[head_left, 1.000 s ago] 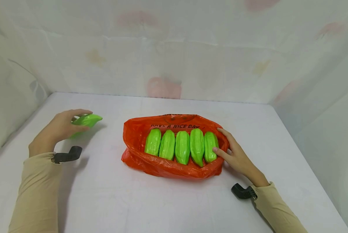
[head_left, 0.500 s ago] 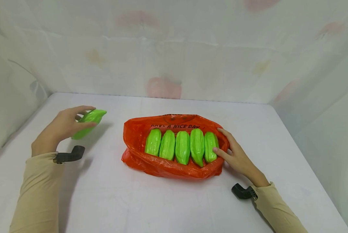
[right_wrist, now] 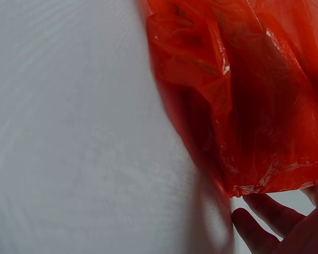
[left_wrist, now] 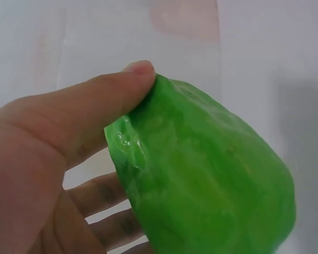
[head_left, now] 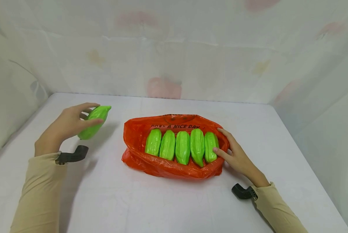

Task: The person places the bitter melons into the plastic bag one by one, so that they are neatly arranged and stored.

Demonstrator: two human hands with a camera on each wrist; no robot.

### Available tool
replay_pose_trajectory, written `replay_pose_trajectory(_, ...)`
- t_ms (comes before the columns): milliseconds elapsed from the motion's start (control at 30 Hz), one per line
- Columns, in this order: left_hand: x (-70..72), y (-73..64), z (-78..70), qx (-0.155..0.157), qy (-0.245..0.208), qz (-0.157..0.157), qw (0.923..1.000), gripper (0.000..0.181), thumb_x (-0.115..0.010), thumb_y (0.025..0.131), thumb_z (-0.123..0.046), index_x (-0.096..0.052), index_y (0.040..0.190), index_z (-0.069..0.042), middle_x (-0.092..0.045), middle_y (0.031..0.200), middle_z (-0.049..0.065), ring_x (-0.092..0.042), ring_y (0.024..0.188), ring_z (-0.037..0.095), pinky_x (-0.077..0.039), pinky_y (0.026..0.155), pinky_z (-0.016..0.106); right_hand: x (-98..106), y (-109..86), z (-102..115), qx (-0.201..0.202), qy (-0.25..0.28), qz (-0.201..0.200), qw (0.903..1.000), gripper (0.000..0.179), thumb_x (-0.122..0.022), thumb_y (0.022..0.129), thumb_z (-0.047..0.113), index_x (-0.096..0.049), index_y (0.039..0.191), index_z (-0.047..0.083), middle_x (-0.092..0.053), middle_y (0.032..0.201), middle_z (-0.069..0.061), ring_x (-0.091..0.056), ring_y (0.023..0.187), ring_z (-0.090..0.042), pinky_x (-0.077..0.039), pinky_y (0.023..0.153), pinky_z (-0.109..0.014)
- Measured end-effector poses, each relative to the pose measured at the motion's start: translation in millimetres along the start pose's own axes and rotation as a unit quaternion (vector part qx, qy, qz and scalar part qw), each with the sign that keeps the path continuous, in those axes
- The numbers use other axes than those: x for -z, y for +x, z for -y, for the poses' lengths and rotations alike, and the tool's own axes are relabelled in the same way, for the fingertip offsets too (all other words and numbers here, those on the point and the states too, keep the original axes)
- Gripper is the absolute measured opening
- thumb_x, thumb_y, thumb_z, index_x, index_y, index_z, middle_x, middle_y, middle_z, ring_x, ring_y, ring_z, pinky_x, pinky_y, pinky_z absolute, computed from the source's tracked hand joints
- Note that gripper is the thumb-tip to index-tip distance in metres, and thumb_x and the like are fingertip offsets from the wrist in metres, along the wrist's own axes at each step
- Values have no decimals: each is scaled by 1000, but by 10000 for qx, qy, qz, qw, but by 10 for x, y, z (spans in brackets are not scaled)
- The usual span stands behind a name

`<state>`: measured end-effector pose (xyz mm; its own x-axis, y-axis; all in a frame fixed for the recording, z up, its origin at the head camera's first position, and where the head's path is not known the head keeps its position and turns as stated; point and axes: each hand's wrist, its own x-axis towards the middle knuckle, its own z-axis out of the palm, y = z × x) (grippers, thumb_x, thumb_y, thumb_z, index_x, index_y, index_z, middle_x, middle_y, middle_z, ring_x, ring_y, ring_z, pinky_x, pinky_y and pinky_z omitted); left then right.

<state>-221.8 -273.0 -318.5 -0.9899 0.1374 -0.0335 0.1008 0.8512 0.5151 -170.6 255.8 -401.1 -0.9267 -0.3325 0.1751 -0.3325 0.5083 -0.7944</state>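
Note:
My left hand [head_left: 66, 123] grips a glossy green star fruit [head_left: 95, 121] between thumb and fingers, raised over the table's left side with its pointed tip up and to the right. In the left wrist view, the thumb lies along one edge of the ridged fruit [left_wrist: 206, 174] and the other fingers are partly hidden behind it. At centre, a red plastic bag [head_left: 174, 173] lies with its mouth spread wide, several star fruits [head_left: 182, 147] side by side inside. My right hand [head_left: 238, 157] holds the bag's right rim, thumb inside over the rightmost fruit and fingers outside.
A white cloth covers the table [head_left: 109, 200]. Behind it hangs a pale curtain [head_left: 208, 64] with faded fruit prints, and similar sheets close in both sides. Black camera mounts [head_left: 73, 156] sit at both wrists, by the beige sleeves.
My left hand has lifted the star fruit and carried it slightly right and away, turning its tip further upward. The right hand and the bag have stayed in place.

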Motion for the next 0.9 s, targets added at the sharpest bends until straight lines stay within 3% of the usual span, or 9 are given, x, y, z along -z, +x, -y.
replay_pose_trajectory(533, 27, -92, -273, -183, -95, -219, 9995, 67, -66, 90, -52, -47, 145, -19, -58, 132, 22, -62, 113, 41, -50, 81, 39, -4, 6, -4, -21, 0, 4, 10000, 70, -63, 97, 19, -25, 156, 19, -30, 159, -15, -37, 143, -38, -33, 111, -66)
replay_pose_trajectory(900, -1, -151, -476, -434, -2, -566, 9975, 68, -68, 90, -51, -47, 145, -17, -64, 122, 21, -65, 105, 38, -51, 77, 37, 0, -1, 15, -22, 50, 20, 10000, 72, -65, 96, 20, -25, 155, 20, -30, 160, -13, -37, 143, -35, -34, 111, -64)
